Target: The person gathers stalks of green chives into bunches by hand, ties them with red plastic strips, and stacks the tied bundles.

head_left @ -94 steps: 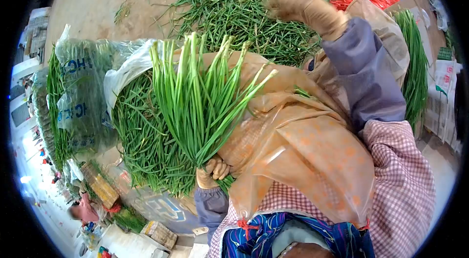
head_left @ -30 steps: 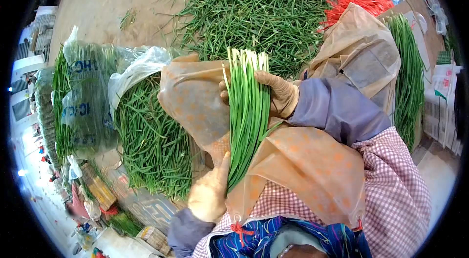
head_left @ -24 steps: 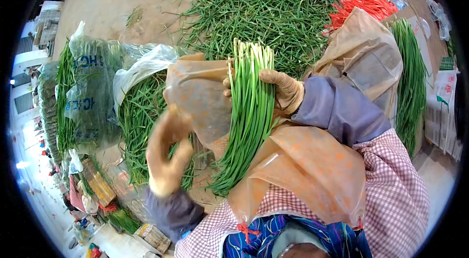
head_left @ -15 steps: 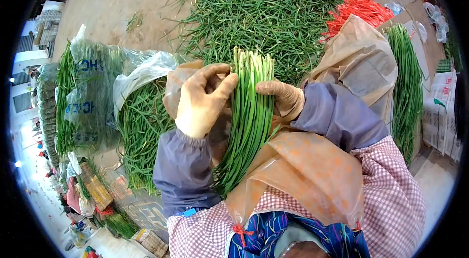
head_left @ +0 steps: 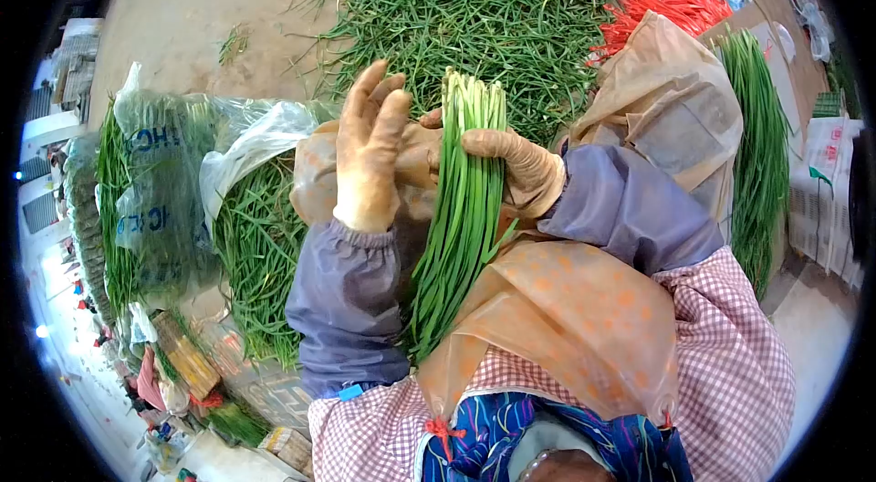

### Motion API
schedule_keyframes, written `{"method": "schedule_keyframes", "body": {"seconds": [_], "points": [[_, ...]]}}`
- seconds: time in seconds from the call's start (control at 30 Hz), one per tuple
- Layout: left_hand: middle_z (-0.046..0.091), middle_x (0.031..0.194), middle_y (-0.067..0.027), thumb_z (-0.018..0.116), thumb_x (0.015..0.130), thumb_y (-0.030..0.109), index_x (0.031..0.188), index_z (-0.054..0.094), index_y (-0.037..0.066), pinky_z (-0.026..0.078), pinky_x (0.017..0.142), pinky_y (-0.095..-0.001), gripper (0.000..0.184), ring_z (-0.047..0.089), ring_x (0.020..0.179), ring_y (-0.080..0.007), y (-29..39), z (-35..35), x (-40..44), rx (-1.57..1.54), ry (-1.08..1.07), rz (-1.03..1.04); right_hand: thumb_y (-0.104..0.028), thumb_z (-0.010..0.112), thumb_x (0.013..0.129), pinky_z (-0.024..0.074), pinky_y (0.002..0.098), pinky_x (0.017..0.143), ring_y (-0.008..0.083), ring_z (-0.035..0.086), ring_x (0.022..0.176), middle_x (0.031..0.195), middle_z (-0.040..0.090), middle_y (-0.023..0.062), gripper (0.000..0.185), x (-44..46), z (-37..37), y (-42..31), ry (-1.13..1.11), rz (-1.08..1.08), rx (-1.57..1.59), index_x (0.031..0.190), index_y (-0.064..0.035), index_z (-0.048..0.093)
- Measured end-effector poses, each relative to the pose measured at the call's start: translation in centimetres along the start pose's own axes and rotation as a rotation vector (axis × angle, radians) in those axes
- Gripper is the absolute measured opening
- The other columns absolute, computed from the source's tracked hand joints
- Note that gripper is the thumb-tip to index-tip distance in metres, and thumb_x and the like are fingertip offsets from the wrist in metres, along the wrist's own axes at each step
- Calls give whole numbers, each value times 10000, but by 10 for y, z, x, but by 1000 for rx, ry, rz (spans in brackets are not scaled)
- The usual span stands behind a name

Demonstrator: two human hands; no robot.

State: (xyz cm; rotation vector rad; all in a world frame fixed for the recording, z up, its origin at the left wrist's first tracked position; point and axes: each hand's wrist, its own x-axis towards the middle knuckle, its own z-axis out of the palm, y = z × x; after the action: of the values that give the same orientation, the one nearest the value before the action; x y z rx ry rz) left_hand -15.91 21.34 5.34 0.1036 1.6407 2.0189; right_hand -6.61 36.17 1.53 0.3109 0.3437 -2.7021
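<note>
Bundle of slender green, pale-ended stalks [head_left: 464, 213] sits mid-frame — tan-gloved right hand [head_left: 524, 167] pinching it, seemingly to keep stalks aligned — with the tan-gloved left hand [head_left: 369, 153] loosely spread just beside.

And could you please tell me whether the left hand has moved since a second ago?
Yes, the left hand has moved forward, nearer the loose green pile.

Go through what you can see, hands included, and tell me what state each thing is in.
Green bunch: held together, no tie visible
Left hand: open, fingers extended
Right hand: closed around the bunch
Green heap: loose, tangled
Red strips: piled loose
Clear bag with blue lettering: greens inside
Spotted plastic apron: worn, creased
Greens at far right: roughly aligned
</note>
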Motion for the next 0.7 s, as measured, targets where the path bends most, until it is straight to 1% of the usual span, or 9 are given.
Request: {"method": "schedule_keyframes", "body": {"seconds": [0.1,0.13,0.3,0.37,0.43,0.5,0.57,0.6,0.7], "points": [[487,1324,-122,801,762,250,1476,208,68,460,970,-377,946,518,1146,-227,-7,8,-14,44,-105,-367,-226,733,808,524,347,876,211,641,959,1002,650,83,542,5,4,6,55,-243,-284,1270,-57,505],[460,1341,-107,783,756,170,1471,236,82,452,973,-382,904,508,1159,-232,-10,17,-32,-208,-153,-446,-219,751,804,507,325,868,173,624,970,1031,646,59,515,1,7,3,34,-266,-321,1241,-64,529],[577,1173,-106,779,737,219,1360,392,52,517,829,-344,752,605,966,-207,-15,15,-47,-207,-386,-520,-235,806,771,468,315,902,126,568,1012,1111,614,28,555,-5,4,-16,53,-482,-916,1219,-44,541],[619,1098,-111,784,728,239,1285,463,28,533,768,-327,676,631,889,-201,-7,20,-46,-166,-409,-577,-278,768,800,451,318,947,154,563,1074,1154,605,50,638,-5,3,-28,38,-135,-645,1323,-58,476],[648,1013,-107,780,720,220,1202,520,15,537,709,-316,585,639,816,-195,-3,22,-41,-118,-465,-592,-506,598,881,457,333,958,184,575,1101,1196,601,95,658,1,12,-68,149,-254,-719,1353,-69,459],[652,995,-103,780,712,200,1173,534,14,536,711,-317,555,639,818,-196,-3,24,-40,-125,-472,-589,-501,369,990,372,329,1039,194,503,1217,1278,562,125,585,10,-6,-122,-98,-412,-602,1396,-83,417],[656,977,-100,781,703,180,1144,548,13,536,713,-319,526,640,821,-197,-4,25,-38,-137,-481,-588,-504,305,1006,326,332,1076,205,456,1273,1318,540,128,597,6,18,-150,7,-581,-945,1410,-75,397],[654,976,-102,788,694,174,1189,521,20,540,741,-330,582,645,839,-205,-5,24,-36,-129,-484,-614,-574,327,977,314,347,1089,219,443,1289,1346,521,127,676,8,23,-149,52,-683,-1430,1390,-48,427],[651,1000,-100,754,747,89,1196,521,13,520,783,-326,511,627,884,-194,1,29,-37,-209,-474,-639,-506,383,978,329,367,1087,229,483,1253,1309,560,126,601,16,41,-120,-185,-503,-1612,1350,-44,482]]}}
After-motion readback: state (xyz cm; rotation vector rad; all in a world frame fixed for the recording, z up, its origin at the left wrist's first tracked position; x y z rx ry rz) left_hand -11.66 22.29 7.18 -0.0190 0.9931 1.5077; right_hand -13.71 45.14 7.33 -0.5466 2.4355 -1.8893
